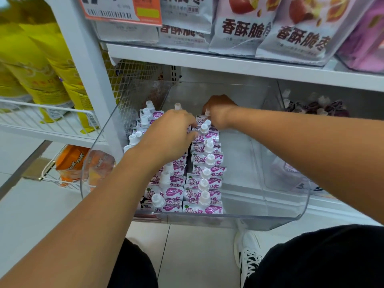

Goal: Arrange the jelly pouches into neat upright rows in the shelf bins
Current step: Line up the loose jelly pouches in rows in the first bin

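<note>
We see a clear, glossy plastic bin (276, 222) holding jelly pouches (204, 181) of shiny printed film with smooth white plastic caps (204, 197). At ten o'clock sits a white coated wire basket (47, 123) beside glossy yellow bags (47, 65). At twelve o'clock the shelf (228, 65) looks like smooth white painted metal, under a paper price tag (116, 9). At six o'clock lie smooth floor tiles (195, 256).

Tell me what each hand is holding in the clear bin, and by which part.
Both hands are among the jelly pouches. The left hand curls over pouch tops at mid-row; the right hand curls around one by its spout end. Exact finger contact is hidden.
</note>
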Tool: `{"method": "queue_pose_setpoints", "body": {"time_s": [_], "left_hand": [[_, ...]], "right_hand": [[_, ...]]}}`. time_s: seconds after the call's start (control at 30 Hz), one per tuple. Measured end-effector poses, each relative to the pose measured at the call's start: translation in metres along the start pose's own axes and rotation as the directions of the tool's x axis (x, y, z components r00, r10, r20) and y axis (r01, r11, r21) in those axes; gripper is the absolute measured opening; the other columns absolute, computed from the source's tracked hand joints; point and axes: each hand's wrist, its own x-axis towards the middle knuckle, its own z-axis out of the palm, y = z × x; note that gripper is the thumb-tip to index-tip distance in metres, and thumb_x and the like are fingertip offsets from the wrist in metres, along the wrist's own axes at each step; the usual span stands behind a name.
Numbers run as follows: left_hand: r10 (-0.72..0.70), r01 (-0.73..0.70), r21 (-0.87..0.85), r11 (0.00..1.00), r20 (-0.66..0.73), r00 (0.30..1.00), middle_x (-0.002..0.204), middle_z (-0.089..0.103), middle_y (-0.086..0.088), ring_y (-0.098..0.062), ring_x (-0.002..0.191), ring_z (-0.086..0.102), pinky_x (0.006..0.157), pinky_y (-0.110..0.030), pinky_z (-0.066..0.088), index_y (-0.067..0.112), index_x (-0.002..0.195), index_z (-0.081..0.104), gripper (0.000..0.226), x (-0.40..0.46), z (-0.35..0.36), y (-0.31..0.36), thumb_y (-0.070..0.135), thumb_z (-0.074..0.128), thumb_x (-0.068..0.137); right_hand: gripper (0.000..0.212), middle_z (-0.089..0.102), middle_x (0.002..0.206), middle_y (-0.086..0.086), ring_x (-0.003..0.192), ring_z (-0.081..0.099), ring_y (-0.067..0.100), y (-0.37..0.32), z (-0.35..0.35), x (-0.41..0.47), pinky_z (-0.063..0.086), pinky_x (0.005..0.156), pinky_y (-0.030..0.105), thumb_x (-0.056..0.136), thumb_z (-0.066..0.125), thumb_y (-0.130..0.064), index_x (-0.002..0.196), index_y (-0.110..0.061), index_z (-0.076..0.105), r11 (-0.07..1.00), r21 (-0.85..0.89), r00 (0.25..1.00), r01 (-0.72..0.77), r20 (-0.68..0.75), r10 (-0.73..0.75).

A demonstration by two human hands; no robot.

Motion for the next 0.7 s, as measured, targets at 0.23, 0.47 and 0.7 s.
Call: {"method": "queue_pose_setpoints", "body": {"time_s": [0.23,0.47,0.7], "left_hand": [[0.036,-0.048,0.105,0.993,0.108,0.993,0.139,0.05,-0.003,-0.026,0.128,0.041,0.105,-0.046,0.038,0.015,0.137,0.051,0.039,-0.011,0.004,-0.003,0.029,0.038,0.103],[0.018,-0.027,0.039,0.999,0.219,0.976,0.165,0.001,0.004,-0.013,0.151,-0.005,0.122,-0.042,-0.003,0.022,0.156,0.015,0.055,-0.022,0.006,-0.012,0.036,0.029,0.105],[0.001,-0.001,-0.003,1.0,0.245,0.97,0.164,-0.008,0.004,-0.012,0.149,-0.015,0.121,-0.034,-0.006,0.025,0.157,0.011,0.057,-0.02,0.004,-0.014,0.039,0.029,0.105]], "right_hand": [[0.009,0.053,0.092,0.003,0.092,0.05,0.022,0.001,-0.002,-0.036,0.051,0.092,0.045,0.096,0.051,-0.005,0.091,-0.012,0.055,0.475,0.847,0.952,-0.24,0.11,0.286],[0.085,0.065,0.13,0.005,0.12,0.058,0.022,0.002,0.011,-0.031,0.038,0.11,0.045,0.085,0.022,-0.083,0.131,-0.021,0.058,0.406,0.793,0.891,-0.454,0.419,0.176],[0.095,0.045,0.152,0.004,0.14,0.038,0.025,-0.005,0.007,-0.042,0.025,0.114,0.06,0.076,0.015,-0.09,0.143,-0.03,0.048,0.487,0.696,0.841,-0.528,0.508,0.184]]}}
